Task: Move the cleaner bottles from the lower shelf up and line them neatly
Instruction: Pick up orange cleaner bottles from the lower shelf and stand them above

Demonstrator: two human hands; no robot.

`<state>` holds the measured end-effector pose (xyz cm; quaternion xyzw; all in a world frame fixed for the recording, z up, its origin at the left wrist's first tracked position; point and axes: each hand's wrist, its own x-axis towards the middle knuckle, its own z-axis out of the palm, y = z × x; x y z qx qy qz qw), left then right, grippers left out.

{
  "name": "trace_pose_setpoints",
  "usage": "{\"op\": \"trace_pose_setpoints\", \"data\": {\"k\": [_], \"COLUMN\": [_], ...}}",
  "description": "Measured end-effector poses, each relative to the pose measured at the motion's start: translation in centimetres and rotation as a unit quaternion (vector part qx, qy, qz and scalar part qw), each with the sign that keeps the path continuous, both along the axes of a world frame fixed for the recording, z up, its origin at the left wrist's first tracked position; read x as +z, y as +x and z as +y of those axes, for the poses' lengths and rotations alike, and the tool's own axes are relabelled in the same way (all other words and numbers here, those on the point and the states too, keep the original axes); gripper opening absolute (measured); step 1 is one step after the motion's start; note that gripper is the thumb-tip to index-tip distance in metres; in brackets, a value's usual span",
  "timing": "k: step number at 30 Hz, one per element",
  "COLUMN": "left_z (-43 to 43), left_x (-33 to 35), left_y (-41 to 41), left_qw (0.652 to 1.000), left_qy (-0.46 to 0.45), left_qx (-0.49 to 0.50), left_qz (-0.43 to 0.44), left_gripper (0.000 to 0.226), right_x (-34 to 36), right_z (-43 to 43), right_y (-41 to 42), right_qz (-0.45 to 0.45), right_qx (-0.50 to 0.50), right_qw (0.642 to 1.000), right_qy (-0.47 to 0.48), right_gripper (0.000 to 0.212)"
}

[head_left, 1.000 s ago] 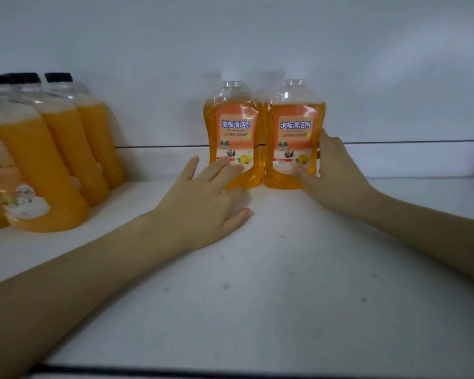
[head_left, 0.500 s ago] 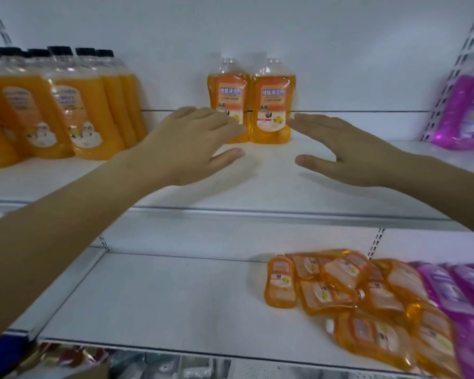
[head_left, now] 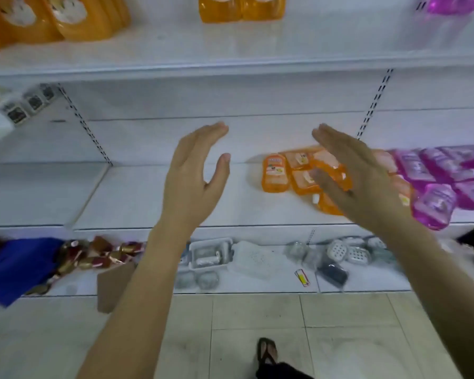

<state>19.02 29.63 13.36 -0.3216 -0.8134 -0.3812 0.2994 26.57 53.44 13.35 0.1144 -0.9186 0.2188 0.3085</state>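
Note:
Several orange cleaner bottles [head_left: 275, 172] lie in a loose heap on the lower shelf [head_left: 153, 198], right of centre. Two orange bottles [head_left: 241, 8] stand side by side on the upper shelf [head_left: 230, 54], cut off by the top edge. My left hand [head_left: 195, 177] hovers open in front of the lower shelf, left of the heap, holding nothing. My right hand [head_left: 359, 177] is open with straight fingers, in front of the heap and covering part of it; whether it touches a bottle is unclear.
Purple bottles [head_left: 446, 181] lie heaped right of the orange ones. Larger orange bottles [head_left: 66, 17] stand at the upper shelf's left. The bottom shelf holds blue cloth [head_left: 19, 263], white baskets [head_left: 211, 254] and small packets. Below are floor tiles and a sandalled foot [head_left: 267, 351].
Both hands have left the two standing bottles on the upper shelf and dropped to the lower shelf. The view has tilted down, now showing the floor.

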Motion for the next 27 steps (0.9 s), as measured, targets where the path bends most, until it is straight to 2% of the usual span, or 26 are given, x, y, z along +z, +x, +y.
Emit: {"op": "trace_pose_setpoints", "data": {"k": [6,13,19,27], "left_z": [-0.4,1.4,6.9,14.6], "left_x": [-9.4,-16.6,-19.2,-19.3], "left_y": [3.5,4.5,0.9,-6.3], "left_qw": [0.983,0.938,0.925,0.919], "left_qy": [-0.010,-0.045,-0.066,-0.059], "left_qx": [-0.009,0.014,0.013,0.056], "left_qz": [-0.186,-0.344,-0.374,-0.385], "left_gripper": [0.046,0.040,0.035,0.033], "right_x": [-10.0,-18.0,-19.8,-19.1], "right_z": [-2.2,-0.8,3.9,12.6], "right_y": [5.9,9.5,7.0,-1.9], "right_qz": [-0.144,-0.281,-0.300,-0.279], "right_qx": [-0.080,-0.169,-0.209,-0.187], "right_qw": [0.975,0.903,0.890,0.915], "right_qy": [-0.150,-0.278,-0.272,-0.225], "right_gripper": [0.057,0.047,0.049,0.051]}}
